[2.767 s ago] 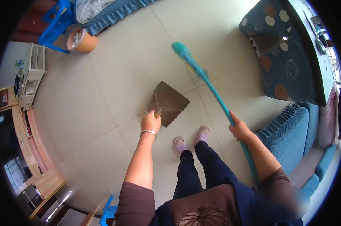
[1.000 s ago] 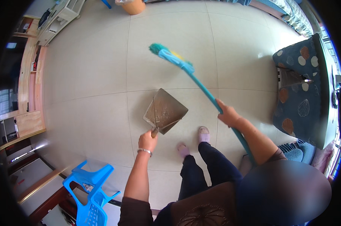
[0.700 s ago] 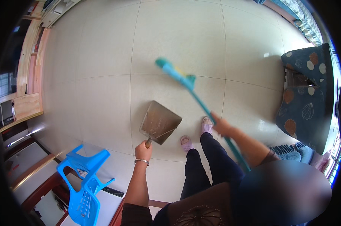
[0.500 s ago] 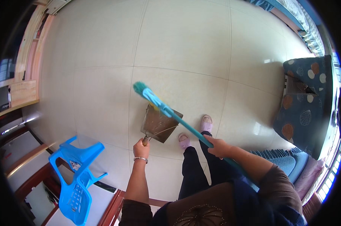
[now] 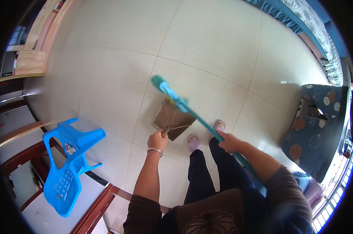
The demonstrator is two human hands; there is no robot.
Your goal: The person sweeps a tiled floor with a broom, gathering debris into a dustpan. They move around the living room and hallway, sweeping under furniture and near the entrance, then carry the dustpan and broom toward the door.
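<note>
My left hand (image 5: 158,139) is closed around the handle of a brown dustpan (image 5: 172,117), which is low over the tiled floor; whether it touches the tiles I cannot tell. A thin wire runs from the handle to the pan's side. My right hand (image 5: 230,142) grips the green pole of a broom (image 5: 202,121). The broom's light-blue and green head reaches across the far edge of the pan, its bristles partly blurred. Some yellow shows beneath the head. Bits of debris seem to lie in the pan.
A blue plastic chair (image 5: 73,136) stands at the left, near wooden furniture (image 5: 30,62). At the right is a table under a dark patterned cloth (image 5: 313,132). A bed with a blue ruffled skirt (image 5: 280,17) fills the far right. My feet in pink slippers (image 5: 193,143) are close beside the dustpan.
My view has turned, so the room's furniture appears shifted. Both hands, the dustpan and the broom sit a little farther right in the picture, with the broom still over the pan.
</note>
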